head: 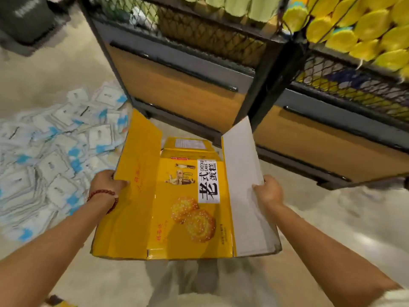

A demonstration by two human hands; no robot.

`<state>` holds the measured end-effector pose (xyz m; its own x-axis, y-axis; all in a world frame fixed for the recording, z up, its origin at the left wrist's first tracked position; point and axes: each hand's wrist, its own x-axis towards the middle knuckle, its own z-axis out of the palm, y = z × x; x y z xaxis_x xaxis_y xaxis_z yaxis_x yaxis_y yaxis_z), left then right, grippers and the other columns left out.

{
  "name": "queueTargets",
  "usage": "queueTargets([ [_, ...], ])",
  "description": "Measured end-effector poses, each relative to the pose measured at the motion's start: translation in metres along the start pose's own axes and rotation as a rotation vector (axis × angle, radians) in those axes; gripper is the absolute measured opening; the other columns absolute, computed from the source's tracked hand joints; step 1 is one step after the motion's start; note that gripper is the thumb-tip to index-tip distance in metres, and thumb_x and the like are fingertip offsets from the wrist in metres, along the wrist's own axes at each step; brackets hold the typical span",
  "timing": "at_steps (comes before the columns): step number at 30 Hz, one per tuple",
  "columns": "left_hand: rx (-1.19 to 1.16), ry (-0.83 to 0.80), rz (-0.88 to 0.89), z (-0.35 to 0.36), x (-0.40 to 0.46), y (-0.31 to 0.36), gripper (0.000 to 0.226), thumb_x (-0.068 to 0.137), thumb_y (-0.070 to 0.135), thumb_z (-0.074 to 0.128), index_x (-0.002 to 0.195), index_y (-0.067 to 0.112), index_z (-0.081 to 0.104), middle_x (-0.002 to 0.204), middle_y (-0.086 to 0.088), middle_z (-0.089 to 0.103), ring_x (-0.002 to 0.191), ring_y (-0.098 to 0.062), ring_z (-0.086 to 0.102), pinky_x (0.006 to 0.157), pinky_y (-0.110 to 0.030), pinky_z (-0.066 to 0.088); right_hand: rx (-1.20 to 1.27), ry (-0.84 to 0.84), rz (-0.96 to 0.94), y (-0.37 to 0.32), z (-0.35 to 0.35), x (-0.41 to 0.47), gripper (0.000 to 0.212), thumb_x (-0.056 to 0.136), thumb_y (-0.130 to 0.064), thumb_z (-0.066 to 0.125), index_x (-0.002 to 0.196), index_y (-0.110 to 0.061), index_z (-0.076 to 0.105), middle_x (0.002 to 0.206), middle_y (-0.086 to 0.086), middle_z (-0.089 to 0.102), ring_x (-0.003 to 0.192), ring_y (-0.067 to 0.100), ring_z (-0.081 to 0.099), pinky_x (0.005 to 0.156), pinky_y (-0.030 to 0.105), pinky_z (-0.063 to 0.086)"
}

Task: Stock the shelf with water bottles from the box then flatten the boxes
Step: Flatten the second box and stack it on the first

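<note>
1. The left hand (106,181) grips the left edge of a yellow box (177,209), fingers curled behind the panel and thumb pressed on its printed face; a red bead bracelet (104,194) circles the wrist.
2. The right hand (269,191) pinches the box's right flap (245,185), thumb on the white inner side, fingers curled behind.
3. The hands are well apart, one on each side of the box, which hangs between them above the floor (332,218).
4. The box is opened out nearly flat: a yellow centre panel with printed cakes and a white label, a yellow left panel, a white right flap tilted upward.
5. Beyond the hands stands a dark-framed shelf (265,85) with wooden panels and yellow packets (365,29).
6. Left of the left hand, flattened white-and-blue boxes (55,147) lie heaped on the floor.
</note>
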<state>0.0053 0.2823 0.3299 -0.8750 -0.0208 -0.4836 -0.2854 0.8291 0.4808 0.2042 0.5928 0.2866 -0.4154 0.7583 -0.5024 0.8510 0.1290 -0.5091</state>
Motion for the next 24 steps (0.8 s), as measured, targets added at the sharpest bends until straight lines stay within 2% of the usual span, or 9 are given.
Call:
queueTargets([
  [4, 0.118, -0.12, 0.149, 0.026, 0.009, 0.04, 0.018, 0.08, 0.008, 0.073, 0.088, -0.005, 0.064, 0.091, -0.025, 0.063, 0.083, -0.039, 0.059, 0.075, -0.043, 0.047, 0.102, 0.097, 0.182, 0.057, -0.016, -0.031, 0.016, 0.091, -0.013, 0.055, 0.105, -0.006, 0.057, 0.104, 0.012, 0.062, 0.093, 0.032, 0.059, 0.081, 0.039, 0.049],
  [7, 0.23, -0.237, 0.299, 0.057, 0.001, 0.073, 0.013, 0.08, 0.008, 0.071, 0.08, -0.002, 0.063, 0.08, -0.023, 0.061, 0.072, -0.033, 0.056, 0.069, -0.039, 0.046, 0.185, 0.169, 0.32, 0.102, -0.031, -0.056, 0.017, 0.089, -0.013, 0.055, 0.105, -0.007, 0.058, 0.1, 0.01, 0.06, 0.088, 0.029, 0.056, 0.081, 0.038, 0.048],
  [9, 0.323, -0.298, 0.374, 0.082, -0.012, 0.095, 0.016, 0.081, 0.01, 0.071, 0.076, -0.003, 0.063, 0.077, -0.022, 0.061, 0.071, -0.033, 0.055, 0.066, -0.038, 0.045, 0.27, 0.22, 0.405, 0.135, -0.04, -0.076, 0.02, 0.089, -0.012, 0.056, 0.108, -0.005, 0.06, 0.101, 0.01, 0.063, 0.089, 0.03, 0.059, 0.079, 0.037, 0.049],
  [11, 0.41, -0.349, 0.45, 0.109, -0.035, 0.118, 0.025, 0.082, 0.011, 0.07, 0.064, 0.001, 0.055, 0.066, -0.016, 0.054, 0.067, -0.03, 0.05, 0.062, -0.034, 0.038, 0.345, 0.278, 0.476, 0.17, -0.048, -0.101, 0.021, 0.088, -0.01, 0.058, 0.108, -0.004, 0.061, 0.103, 0.013, 0.065, 0.09, 0.031, 0.061, 0.077, 0.036, 0.05],
  [13, 0.482, -0.402, 0.511, 0.14, -0.06, 0.134, 0.031, 0.083, 0.011, 0.069, 0.061, 0.006, 0.047, 0.06, -0.011, 0.046, 0.063, -0.027, 0.045, 0.059, -0.032, 0.034, 0.417, 0.337, 0.546, 0.205, -0.054, -0.129, 0.02, 0.088, -0.009, 0.058, 0.107, -0.004, 0.061, 0.099, 0.01, 0.064, 0.088, 0.029, 0.06, 0.075, 0.033, 0.048],
  [17, 0.628, -0.5, 0.672, 0.203, -0.126, 0.159, 0.02, 0.084, 0.015, 0.067, 0.073, 0.005, 0.054, 0.068, -0.011, 0.051, 0.068, -0.028, 0.05, 0.059, -0.031, 0.038, 0.545, 0.453, 0.715, 0.27, -0.061, -0.192, 0.01, 0.089, -0.01, 0.055, 0.099, -0.01, 0.057, 0.094, 0.005, 0.058, 0.083, 0.023, 0.054, 0.068, 0.028, 0.041],
  [20, 0.724, -0.549, 0.857, 0.25, -0.183, 0.175, 0.016, 0.082, 0.015, 0.069, 0.083, 0.001, 0.06, 0.079, -0.016, 0.058, 0.076, -0.031, 0.056, 0.064, -0.035, 0.045, 0.635, 0.553, 0.813, 0.314, -0.066, -0.241, 0.012, 0.088, -0.007, 0.055, 0.099, -0.006, 0.06, 0.093, 0.007, 0.058, 0.081, 0.025, 0.054, 0.064, 0.028, 0.039],
  [22, 0.743, -0.605, 0.961, 0.281, -0.226, 0.183, 0.015, 0.082, 0.012, 0.069, 0.082, 0.001, 0.06, 0.083, -0.02, 0.061, 0.079, -0.032, 0.059, 0.065, -0.035, 0.046, 0.689, 0.628, 0.848, 0.341, -0.074, -0.268, 0.01, 0.088, -0.006, 0.055, 0.097, -0.005, 0.06, 0.094, 0.009, 0.06, 0.08, 0.025, 0.054, 0.057, 0.027, 0.038],
  [24, 0.73, -0.673, 1.047, 0.311, -0.27, 0.192, 0.016, 0.082, 0.01, 0.068, 0.075, 0.003, 0.056, 0.075, -0.017, 0.057, 0.077, -0.032, 0.057, 0.061, -0.033, 0.042, 0.68, 0.703, 0.888, 0.366, -0.086, -0.289, 0.012, 0.089, -0.008, 0.054, 0.098, -0.003, 0.06, 0.095, 0.012, 0.061, 0.08, 0.026, 0.054, 0.056, 0.027, 0.037],
])
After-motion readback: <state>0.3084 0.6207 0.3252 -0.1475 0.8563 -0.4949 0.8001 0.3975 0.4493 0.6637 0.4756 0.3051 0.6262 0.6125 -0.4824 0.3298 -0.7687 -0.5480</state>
